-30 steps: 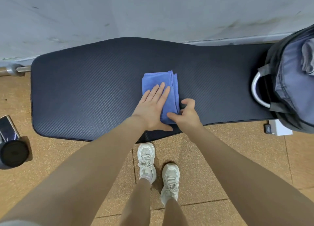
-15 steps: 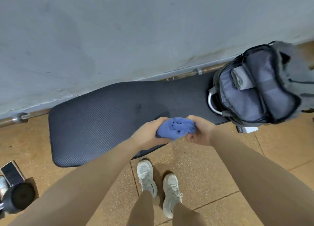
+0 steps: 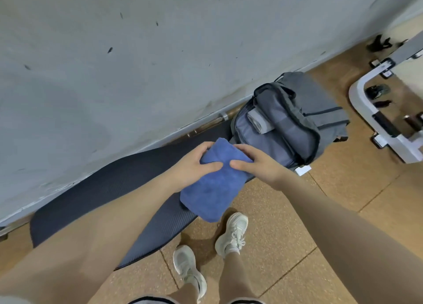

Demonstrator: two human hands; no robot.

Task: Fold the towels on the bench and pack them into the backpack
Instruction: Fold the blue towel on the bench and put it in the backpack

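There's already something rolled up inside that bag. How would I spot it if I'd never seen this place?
Find the open grey backpack at the far end of the dark bench, by the wall. Inside its upper part lies a rolled grey towel. It is paler than the lining, unlike the blue towel in the hands.

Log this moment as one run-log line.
both hands: left hand, right hand grip folded blue towel | backpack open | gray towel inside
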